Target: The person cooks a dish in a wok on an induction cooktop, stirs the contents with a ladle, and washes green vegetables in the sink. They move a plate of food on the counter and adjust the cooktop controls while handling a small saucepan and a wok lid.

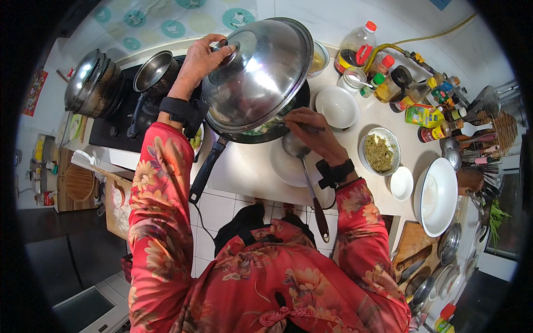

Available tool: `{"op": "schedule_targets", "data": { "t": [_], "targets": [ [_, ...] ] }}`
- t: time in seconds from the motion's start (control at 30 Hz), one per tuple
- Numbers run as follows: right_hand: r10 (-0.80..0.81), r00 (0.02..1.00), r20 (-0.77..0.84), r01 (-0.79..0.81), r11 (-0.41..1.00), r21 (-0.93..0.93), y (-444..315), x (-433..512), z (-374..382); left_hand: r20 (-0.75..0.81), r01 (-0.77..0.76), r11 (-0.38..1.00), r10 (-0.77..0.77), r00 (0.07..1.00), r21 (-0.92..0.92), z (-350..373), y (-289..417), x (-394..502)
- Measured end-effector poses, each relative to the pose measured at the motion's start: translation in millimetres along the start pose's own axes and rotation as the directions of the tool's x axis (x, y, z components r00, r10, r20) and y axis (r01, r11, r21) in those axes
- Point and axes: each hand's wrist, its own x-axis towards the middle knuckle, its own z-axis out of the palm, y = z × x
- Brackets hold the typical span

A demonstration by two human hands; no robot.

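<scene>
My left hand [202,60] grips the knob of a domed metal lid [258,70]. The lid is tilted over a dark wok [275,136], and a strip of green and pale food [264,128] shows below its rim. My right hand [310,129] is at the wok's near right edge, closed around a thin dark utensil [320,129], perhaps chopsticks; its tip is hard to see. Just below that hand a metal ladle [296,146] lies across a white plate [283,166], its dark handle pointing towards me. The lid hides most of the wok's inside.
Left of the wok, a saucepan [156,70] and a large lidded pot [93,85] sit on the black cooktop [120,131]. On the right are a white bowl [337,106], a bowl of greenish mash [379,152], a large white basin [435,197] and several seasoning bottles [393,85].
</scene>
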Motion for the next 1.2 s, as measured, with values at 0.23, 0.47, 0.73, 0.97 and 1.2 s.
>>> {"op": "schedule_targets", "data": {
  "t": [0.23, 0.47, 0.73, 0.97, 1.2],
  "targets": [
    [0.357, 0.883, -0.305, -0.260, 0.913, 0.315, 21, 3, 12, -0.026, -0.001, 1.000, 0.002, 1.000, 0.023, -3, 4, -3],
    [0.474, 0.828, -0.299, -0.303, 0.827, 0.473, 12, -7, 1, 0.008, 0.004, 1.000, -0.004, 1.000, 0.001, -4, 5, -2],
    [0.408, 0.852, -0.329, -0.256, 0.871, 0.419, 2, -5, -9, 0.005, 0.024, 1.000, -0.024, 1.000, 0.009, -3, 6, -2],
    [0.155, 0.964, -0.215, -0.114, 0.975, 0.191, 3, 3, 1, 0.019, 0.060, 0.998, -0.060, 0.998, -0.034, -7, 9, -2],
    [0.410, 0.884, -0.225, -0.295, 0.862, 0.411, 24, 21, 33, 0.012, 0.072, 0.996, -0.071, 0.997, -0.060, -8, 7, -2]
  ]
}}
